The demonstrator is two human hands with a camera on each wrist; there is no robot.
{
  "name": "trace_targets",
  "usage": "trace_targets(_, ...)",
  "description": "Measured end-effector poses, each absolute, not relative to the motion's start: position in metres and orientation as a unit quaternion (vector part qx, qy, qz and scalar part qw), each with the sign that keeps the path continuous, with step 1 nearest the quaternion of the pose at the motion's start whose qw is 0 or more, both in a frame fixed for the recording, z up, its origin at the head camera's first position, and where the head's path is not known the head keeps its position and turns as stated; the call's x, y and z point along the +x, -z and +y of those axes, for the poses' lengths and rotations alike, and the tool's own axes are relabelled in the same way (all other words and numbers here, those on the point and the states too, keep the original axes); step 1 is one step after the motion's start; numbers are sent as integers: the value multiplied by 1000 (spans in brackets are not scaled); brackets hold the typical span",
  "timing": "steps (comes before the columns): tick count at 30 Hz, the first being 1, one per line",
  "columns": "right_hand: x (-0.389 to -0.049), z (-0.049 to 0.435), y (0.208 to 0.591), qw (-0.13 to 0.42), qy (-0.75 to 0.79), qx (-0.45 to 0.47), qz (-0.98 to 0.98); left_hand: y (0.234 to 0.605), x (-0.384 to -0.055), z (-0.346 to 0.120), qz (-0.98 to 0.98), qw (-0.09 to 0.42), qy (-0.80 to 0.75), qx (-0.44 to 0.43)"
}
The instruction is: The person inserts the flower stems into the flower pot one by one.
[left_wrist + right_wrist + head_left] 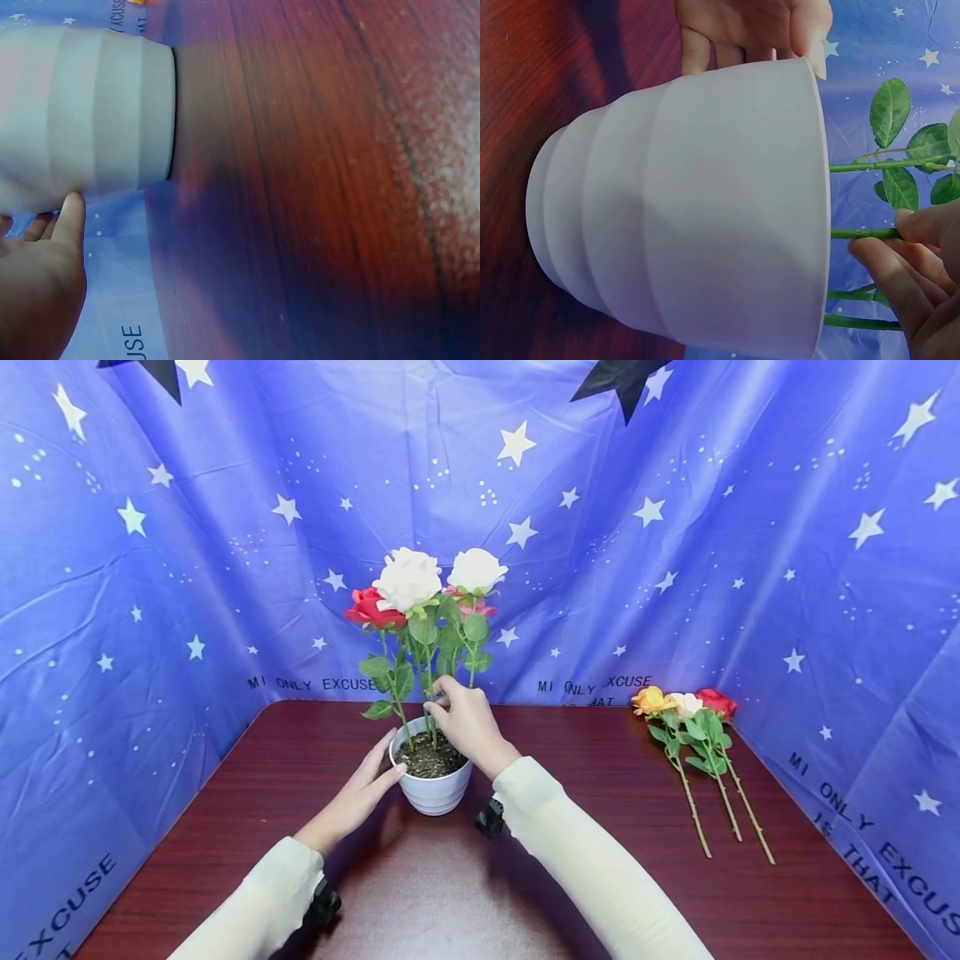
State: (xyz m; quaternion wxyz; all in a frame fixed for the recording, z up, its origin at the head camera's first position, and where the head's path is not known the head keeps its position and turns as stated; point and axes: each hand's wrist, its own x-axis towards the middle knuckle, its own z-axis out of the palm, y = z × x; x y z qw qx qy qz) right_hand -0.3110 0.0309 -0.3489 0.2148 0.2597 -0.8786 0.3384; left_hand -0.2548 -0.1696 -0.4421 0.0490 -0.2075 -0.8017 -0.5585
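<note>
A white ridged flowerpot (433, 795) with dark soil (431, 758) stands upright on the table, planted with several roses: a large white rose (408, 580) and a red rose (372, 608) at left, another white rose (477, 571) at right, and a pinkish-red one partly hidden beneath it. My left hand (365, 791) rests against the pot's left side, thumb at the rim and fingers extended along the wall. Above the soil, my right hand (467, 718) pinches a green rose stem (855, 233) between thumb and forefinger. Which bloom tops that stem, I cannot tell.
At the table's right lie three loose roses, yellow-orange (652, 700), pale (686, 705) and red (717, 702), their stems pointing toward me. A starry blue cloth (600, 568) hangs around the back and sides of the dark red wooden table (600, 777).
</note>
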Motion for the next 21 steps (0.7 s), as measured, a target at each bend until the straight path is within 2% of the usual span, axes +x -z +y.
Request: trace_targets(21,-305,35,345,200,-321,266,-886,438,-253,-169,-808,51,551,-203)
